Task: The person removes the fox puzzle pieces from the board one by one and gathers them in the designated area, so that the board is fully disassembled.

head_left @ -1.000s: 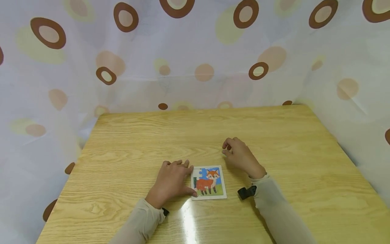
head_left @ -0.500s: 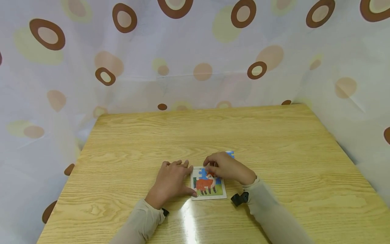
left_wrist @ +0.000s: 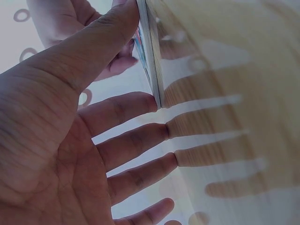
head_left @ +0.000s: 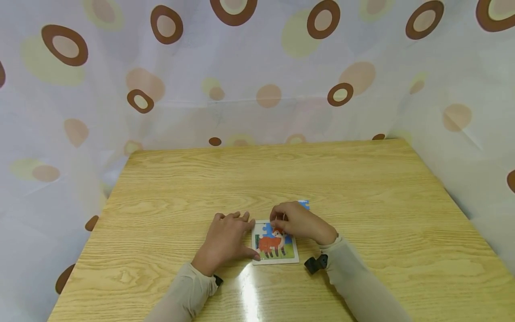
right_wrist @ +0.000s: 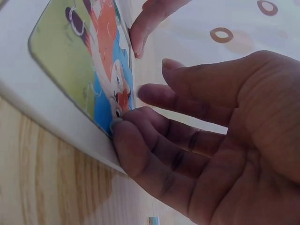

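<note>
I'm in a small screened-off booth: creased white sheeting printed with brown, peach and yellowish ovals (head_left: 241, 118) encloses three sides of my pale, wood-grained surface (head_left: 181, 188). What room lies beyond, I cannot tell.

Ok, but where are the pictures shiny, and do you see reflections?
Head view: a white glare streak on the table, on the near side of the fox puzzle; left wrist view: the table mirrors the left hand; right wrist view: a darker patch on it near the right hand, shadow or reflection, I can't tell.
</note>
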The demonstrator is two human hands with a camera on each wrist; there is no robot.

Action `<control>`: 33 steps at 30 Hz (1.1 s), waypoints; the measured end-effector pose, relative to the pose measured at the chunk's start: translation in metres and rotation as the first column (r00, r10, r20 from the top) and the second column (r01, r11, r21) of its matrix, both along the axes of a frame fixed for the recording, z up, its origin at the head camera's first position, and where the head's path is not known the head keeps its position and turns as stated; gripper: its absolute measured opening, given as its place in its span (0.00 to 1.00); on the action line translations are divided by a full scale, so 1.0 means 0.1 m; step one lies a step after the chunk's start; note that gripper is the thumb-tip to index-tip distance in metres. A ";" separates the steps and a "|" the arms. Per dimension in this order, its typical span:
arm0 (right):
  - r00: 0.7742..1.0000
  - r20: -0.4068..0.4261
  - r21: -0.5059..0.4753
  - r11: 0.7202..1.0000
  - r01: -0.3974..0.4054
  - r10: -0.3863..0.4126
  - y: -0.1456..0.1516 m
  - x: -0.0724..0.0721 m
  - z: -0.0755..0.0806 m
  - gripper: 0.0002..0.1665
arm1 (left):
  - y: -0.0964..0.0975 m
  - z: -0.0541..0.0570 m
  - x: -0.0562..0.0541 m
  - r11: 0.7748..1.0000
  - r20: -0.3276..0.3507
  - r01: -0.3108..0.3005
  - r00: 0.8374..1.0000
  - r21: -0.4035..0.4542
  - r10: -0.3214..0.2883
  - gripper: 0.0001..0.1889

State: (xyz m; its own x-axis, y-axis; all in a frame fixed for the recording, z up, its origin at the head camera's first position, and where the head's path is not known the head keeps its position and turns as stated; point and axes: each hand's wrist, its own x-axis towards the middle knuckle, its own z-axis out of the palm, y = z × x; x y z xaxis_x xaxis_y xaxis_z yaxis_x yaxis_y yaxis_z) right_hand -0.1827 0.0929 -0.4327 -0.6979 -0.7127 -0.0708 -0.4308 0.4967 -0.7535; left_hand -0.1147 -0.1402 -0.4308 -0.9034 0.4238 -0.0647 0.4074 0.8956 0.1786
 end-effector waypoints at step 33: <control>0.997 -0.061 0.181 0.981 0.062 -0.052 -0.12 0.12 -0.02 0.17 | 0.02 0.01 -0.01 1.000 -0.012 0.002 1.000 -0.007 -0.002 0.47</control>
State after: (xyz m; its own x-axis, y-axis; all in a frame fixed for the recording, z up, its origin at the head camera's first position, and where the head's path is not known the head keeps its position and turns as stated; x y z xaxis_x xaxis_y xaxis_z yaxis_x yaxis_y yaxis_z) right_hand -0.1705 0.0806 -0.4344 -0.7437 -0.6501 -0.1560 -0.4365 0.6489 -0.6232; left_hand -0.1154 -0.1387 -0.4298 -0.9035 0.4250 -0.0562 0.4111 0.8961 0.1675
